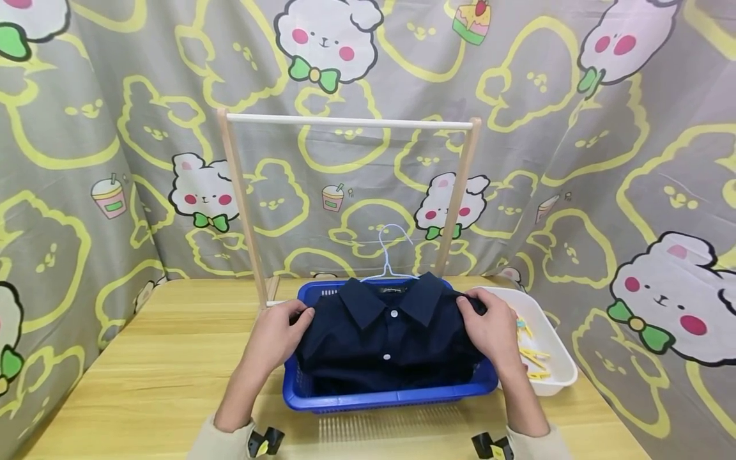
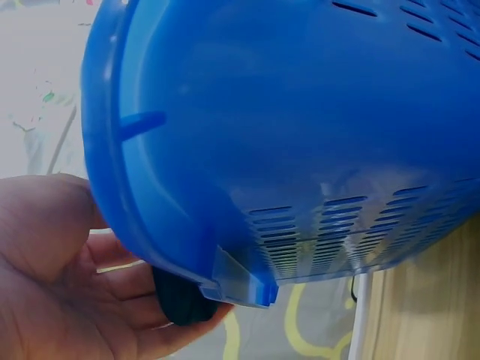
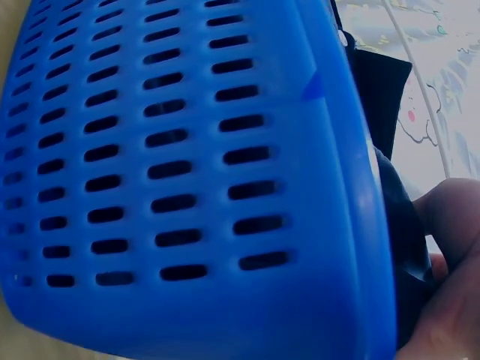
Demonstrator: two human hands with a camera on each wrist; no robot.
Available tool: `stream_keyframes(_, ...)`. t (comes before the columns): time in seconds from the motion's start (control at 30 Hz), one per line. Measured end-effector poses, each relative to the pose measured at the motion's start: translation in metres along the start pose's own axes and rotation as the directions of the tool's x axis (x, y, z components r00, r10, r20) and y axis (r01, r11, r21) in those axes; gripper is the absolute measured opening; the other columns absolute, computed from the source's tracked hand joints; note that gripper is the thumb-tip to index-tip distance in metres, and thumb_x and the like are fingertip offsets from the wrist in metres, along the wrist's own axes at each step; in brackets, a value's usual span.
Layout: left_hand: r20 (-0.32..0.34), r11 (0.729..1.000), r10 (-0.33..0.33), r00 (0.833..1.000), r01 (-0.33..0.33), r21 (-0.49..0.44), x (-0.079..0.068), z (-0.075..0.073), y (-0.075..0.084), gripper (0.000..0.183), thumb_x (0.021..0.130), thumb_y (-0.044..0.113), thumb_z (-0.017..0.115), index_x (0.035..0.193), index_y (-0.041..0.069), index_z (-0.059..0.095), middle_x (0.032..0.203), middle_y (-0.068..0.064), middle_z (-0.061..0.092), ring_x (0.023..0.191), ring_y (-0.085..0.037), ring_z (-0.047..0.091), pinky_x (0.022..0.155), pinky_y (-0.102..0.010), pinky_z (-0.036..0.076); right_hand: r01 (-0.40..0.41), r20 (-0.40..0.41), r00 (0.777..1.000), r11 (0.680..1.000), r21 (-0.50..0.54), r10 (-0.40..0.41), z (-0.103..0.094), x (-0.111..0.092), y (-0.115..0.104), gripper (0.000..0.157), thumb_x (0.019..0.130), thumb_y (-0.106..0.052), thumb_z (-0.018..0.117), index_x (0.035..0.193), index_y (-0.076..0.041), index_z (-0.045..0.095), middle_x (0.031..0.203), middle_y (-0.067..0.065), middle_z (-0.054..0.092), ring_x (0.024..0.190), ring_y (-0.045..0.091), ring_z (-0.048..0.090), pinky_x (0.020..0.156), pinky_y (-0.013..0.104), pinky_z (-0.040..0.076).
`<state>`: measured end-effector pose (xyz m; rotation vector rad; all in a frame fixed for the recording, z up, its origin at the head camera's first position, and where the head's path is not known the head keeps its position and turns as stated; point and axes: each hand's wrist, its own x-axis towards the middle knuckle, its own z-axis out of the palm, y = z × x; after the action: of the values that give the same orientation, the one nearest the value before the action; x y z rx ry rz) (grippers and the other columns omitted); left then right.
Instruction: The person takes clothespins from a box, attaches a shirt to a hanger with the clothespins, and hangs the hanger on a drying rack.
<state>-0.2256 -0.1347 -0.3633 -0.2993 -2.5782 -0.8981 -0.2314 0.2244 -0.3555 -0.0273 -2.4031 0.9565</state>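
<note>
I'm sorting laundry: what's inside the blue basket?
A dark collared shirt with a pale hanger sits partly in the blue basket. The shirt hides the basket's floor; anything beneath cannot be seen.

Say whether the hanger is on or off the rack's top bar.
Off: the hanger sits wholly below the white bar, a gap showing between.

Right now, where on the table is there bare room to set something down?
Mostly left: the tabletop between your left hand and the curtain. A smaller patch lies on your side of the blue basket. Crowded: the white tray of clothespins at right, and the basket, holding the dark shirt.
</note>
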Motion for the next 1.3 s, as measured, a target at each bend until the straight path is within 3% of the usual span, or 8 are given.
stream_keyframes(0.43,-0.045,0.989,-0.062,0.997,0.055,-0.140,0.002,-0.006,0.006,0.013,0.091,0.024,0.063,0.083,0.014,0.067,0.075,0.005,0.065,0.070,-0.016,0.053,0.068,-0.033,0.042,-0.026,-0.037,0.999,0.998,0.052,0.028,-0.004,0.003,-0.005,0.015,0.088,-0.025,0.066,0.091,-0.011,0.070,0.094,0.010,0.070,0.092,0.029,0.061,0.082,0.038,0.041)
stream_keyframes(0.67,0.012,0.964,-0.114,0.993,0.114,-0.241,0.002,-0.011,0.007,0.013,0.093,0.026,0.061,0.087,0.015,0.066,0.077,0.001,0.062,0.074,-0.019,0.052,0.071,-0.033,0.041,-0.037,-0.037,0.999,0.998,0.055,0.039,-0.005,0.003,-0.006,0.016,0.088,-0.025,0.066,0.092,-0.010,0.070,0.094,0.011,0.069,0.091,0.029,0.061,0.081,0.039,0.041)
stream_keyframes(0.8,0.032,0.935,-0.148,0.988,0.150,-0.320,0.003,-0.013,0.008,0.015,0.093,0.028,0.061,0.092,0.015,0.067,0.079,-0.002,0.062,0.078,-0.021,0.053,0.073,-0.034,0.042,-0.054,-0.034,0.998,0.996,0.066,0.056,-0.007,0.002,-0.006,0.018,0.088,-0.026,0.067,0.092,-0.009,0.071,0.095,0.011,0.069,0.091,0.028,0.061,0.082,0.038,0.041)
stream_keyframes(1.1,0.078,0.843,-0.215,0.973,0.226,-0.489,0.005,-0.014,0.008,0.021,0.093,0.030,0.062,0.094,0.009,0.067,0.087,-0.006,0.060,0.082,-0.021,0.052,0.073,-0.032,0.043,-0.147,-0.017,0.988,0.981,0.129,0.151,-0.010,0.000,-0.014,0.024,0.085,-0.035,0.069,0.091,-0.012,0.073,0.097,0.009,0.069,0.091,0.022,0.059,0.080,0.033,0.040)
stream_keyframes(1.3,0.106,0.817,-0.231,0.967,0.252,-0.519,0.003,-0.018,0.009,0.027,0.092,0.033,0.063,0.097,0.006,0.064,0.092,-0.008,0.056,0.085,-0.023,0.050,0.073,-0.032,0.042,-0.175,-0.031,0.983,0.969,0.173,0.183,-0.011,0.002,-0.022,0.026,0.083,-0.038,0.072,0.091,-0.013,0.073,0.096,0.006,0.069,0.088,0.017,0.057,0.078,0.029,0.040)
